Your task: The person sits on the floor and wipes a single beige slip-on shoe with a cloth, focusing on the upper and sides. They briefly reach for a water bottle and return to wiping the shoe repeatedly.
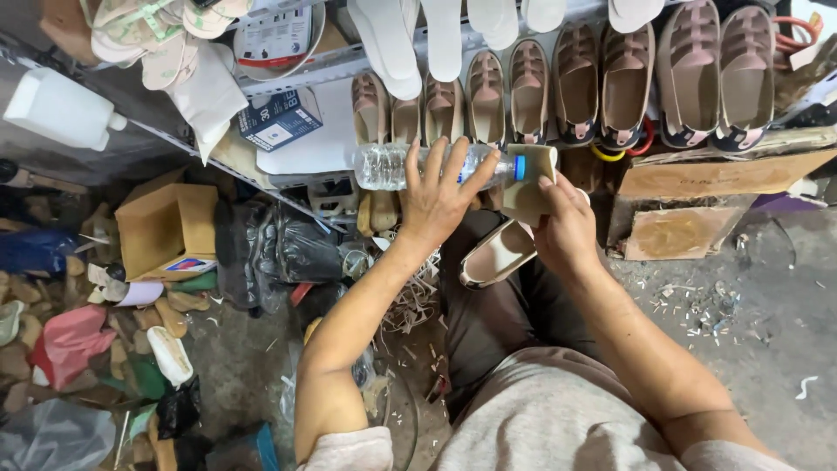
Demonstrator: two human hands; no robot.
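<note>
Clear plastic bottle (410, 166) lies sideways, clamped in the left hand (440, 196); the right hand (567, 228) grips a sponge block (532, 179) at its right-end cap.

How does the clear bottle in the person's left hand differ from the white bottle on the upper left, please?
The clear plastic bottle is see-through and ribbed with a blue cap; the white bottle is opaque and smooth with a white cap. The clear bottle is gripped sideways by the left hand, its cap end against a sponge block in the right hand; the white bottle lies untouched. The white one looks squarer. Both lie on their sides.
</note>
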